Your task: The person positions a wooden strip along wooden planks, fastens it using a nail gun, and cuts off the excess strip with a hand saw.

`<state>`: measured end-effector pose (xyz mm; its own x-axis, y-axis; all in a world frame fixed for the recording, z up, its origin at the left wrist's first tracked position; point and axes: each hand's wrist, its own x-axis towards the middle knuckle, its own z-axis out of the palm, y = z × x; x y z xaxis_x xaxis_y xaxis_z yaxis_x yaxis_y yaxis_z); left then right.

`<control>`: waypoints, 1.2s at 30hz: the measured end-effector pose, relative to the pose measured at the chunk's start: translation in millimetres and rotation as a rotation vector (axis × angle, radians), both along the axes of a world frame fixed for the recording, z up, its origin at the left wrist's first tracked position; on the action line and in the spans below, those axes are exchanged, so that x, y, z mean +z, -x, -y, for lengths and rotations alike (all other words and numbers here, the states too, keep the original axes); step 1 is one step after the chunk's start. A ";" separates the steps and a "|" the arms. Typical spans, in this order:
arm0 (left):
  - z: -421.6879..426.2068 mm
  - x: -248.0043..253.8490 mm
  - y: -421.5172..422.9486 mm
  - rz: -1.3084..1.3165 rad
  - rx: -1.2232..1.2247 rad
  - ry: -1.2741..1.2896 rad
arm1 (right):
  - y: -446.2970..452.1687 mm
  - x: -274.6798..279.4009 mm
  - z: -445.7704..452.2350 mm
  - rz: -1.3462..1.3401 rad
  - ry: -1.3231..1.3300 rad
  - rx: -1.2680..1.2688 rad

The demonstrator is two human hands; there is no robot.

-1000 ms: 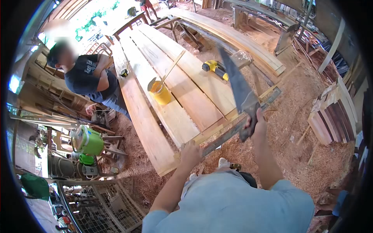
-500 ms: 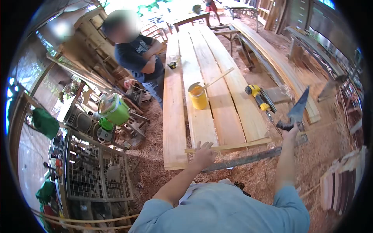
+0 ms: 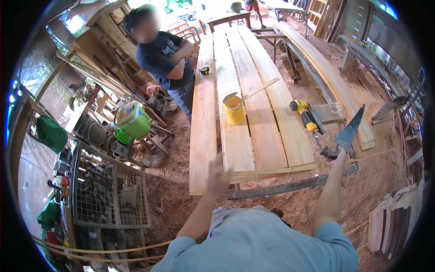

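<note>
My right hand [image 3: 336,157] grips the handle of a handsaw [image 3: 350,129], its blade pointing up and away to the right of the boards. My left hand [image 3: 219,177] is over the near end of the wooden boards [image 3: 204,149], smeared by motion, so I cannot tell how its fingers are set. Beside it, a thin wooden strip [image 3: 276,172] lies across the boards' near ends. A yellow can [image 3: 234,114] with orange contents stands on the boards, a flat stick [image 3: 260,89] next to it. Left of the saw is a yellow-and-black nail gun [image 3: 304,114].
A person with folded arms [image 3: 165,61] stands left of the boards. A tape measure [image 3: 205,70] lies on the left board. A metal bar [image 3: 290,185] runs below the near ends. Long planks [image 3: 326,77] lie at right, a green container [image 3: 133,120] at left.
My left hand has lifted from the strip's end and moved left. The right hand still holds the saw, which has shifted slightly in view.
</note>
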<state>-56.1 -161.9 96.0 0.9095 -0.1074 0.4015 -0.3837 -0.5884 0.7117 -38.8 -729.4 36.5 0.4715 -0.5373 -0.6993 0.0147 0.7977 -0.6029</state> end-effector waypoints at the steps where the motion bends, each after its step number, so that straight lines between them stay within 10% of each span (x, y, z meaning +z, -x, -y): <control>1: -16.9 5.0 -3.2 -0.134 0.159 0.126 | 4.4 8.3 -6.7 -0.077 0.020 0.075; 3: -67.1 2.8 -13.5 -0.215 0.428 0.061 | 6.3 6.4 -13.3 -0.125 0.021 0.007; 5: -166.7 -81.6 -49.0 -0.532 0.064 0.809 | 12.4 -10.6 -9.1 -0.072 0.078 0.001; 8: -180.0 -35.7 -25.7 -0.557 0.124 1.532 | 13.9 -53.0 22.4 0.003 0.073 -0.007; 12: -162.3 9.6 -21.8 -0.484 0.094 1.659 | 36.8 4.8 -44.0 -0.146 0.226 -0.293; 24: -184.1 -127.3 -95.9 -0.787 0.193 0.855 | 75.2 19.6 -420.5 0.143 1.019 0.224; 31: -167.4 -64.8 -115.5 -0.996 0.197 0.797 | 110.4 40.8 -535.8 0.090 1.126 0.473; 33: -166.9 -75.0 -119.1 -0.373 0.238 0.381 | 121.2 60.7 -553.1 -0.022 1.045 0.350; 36: -179.3 -72.0 -137.1 -0.323 0.097 0.331 | 145.6 66.4 -550.3 -0.125 0.935 0.245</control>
<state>81.0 17.4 24.1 0.9930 0.0703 0.0948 -0.0663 -0.3321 0.9409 -184.4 -179.1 102.9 0.5960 -0.7976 -0.0929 -0.1949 -0.0315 -0.9803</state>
